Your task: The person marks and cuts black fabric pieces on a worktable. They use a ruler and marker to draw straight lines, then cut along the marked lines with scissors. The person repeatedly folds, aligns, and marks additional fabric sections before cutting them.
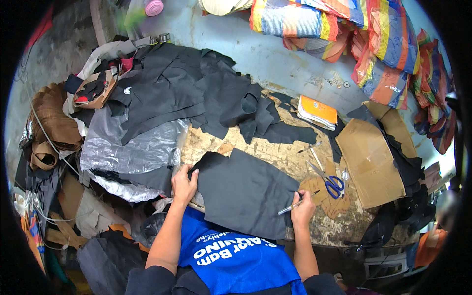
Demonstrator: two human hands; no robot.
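Note:
A black piece of fabric or leather-like sheet (pixel 246 194) lies across the front of the worktable, its near edge over my lap. My left hand (pixel 183 186) pinches its left edge, thumb on top. At the right edge, my right hand (pixel 302 211) is closed around a pen (pixel 287 208), which lies slantwise over the sheet's corner; whether the fingers also grip the sheet is unclear. Beyond this hand lie brown cardboard pattern pieces (pixel 333 205), with blue-handled scissors (pixel 334 187) resting by them. A slim white tool (pixel 316 156) sits farther back.
Piled black cut pieces (pixel 172 83) cover the table's back left, beside a clear plastic bag (pixel 132 147). An orange-covered notebook (pixel 317 113) lies at the back right, near an open cardboard box (pixel 371 162). Striped woven sacks (pixel 388 39) hang on the wall. A brown roll (pixel 56 118) stands left.

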